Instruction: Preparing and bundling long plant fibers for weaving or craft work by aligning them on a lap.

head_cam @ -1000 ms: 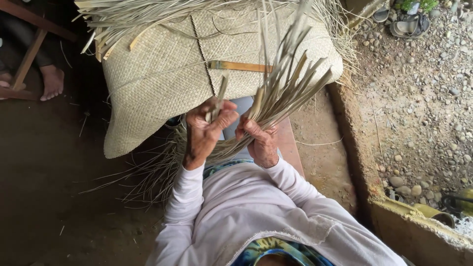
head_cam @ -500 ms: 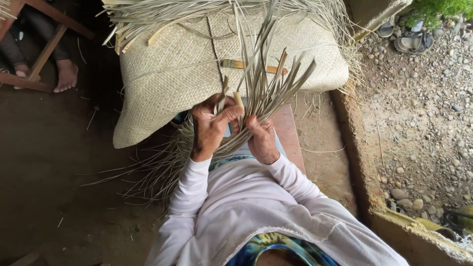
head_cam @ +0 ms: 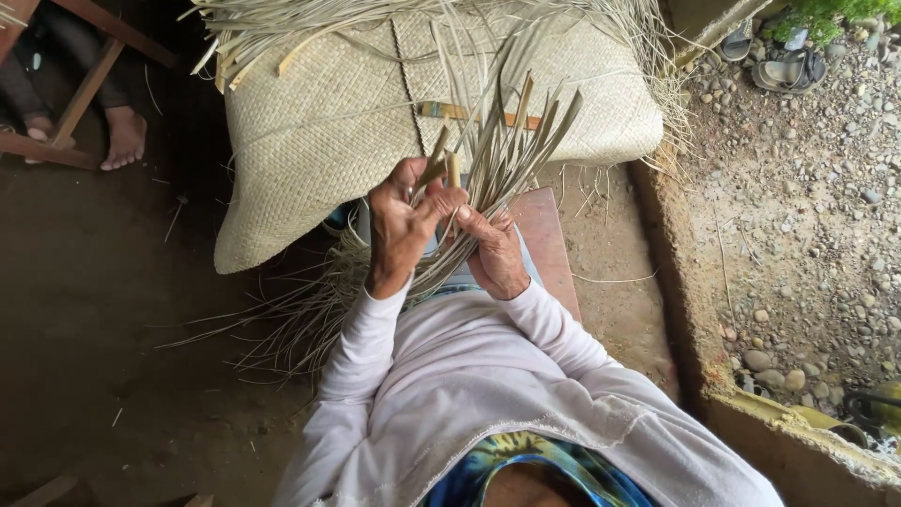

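Observation:
My left hand [head_cam: 402,227] pinches a few dry pale leaf strips [head_cam: 439,164] between thumb and fingers, their cut ends sticking up. My right hand [head_cam: 496,255] grips the base of a fanned bundle of long dried strips [head_cam: 511,150] that spreads up and to the right. Both hands meet in front of my chest, above a large pale woven mat [head_cam: 328,122] draped over my knees. Loose unwoven strands [head_cam: 300,319] trail down from the bundle to the left of my white sleeve.
A thin wooden stick [head_cam: 469,115] lies across the mat. Another person's bare foot [head_cam: 122,139] and wooden furniture legs [head_cam: 89,89] are at upper left. A low concrete edge [head_cam: 685,310] borders gravel at right, with sandals [head_cam: 784,66] beyond. I sit on a reddish bench [head_cam: 544,235].
My left hand has risen slightly with the pinched strips, and the fanned bundle has drawn in closer and more upright. The view has shifted a little.

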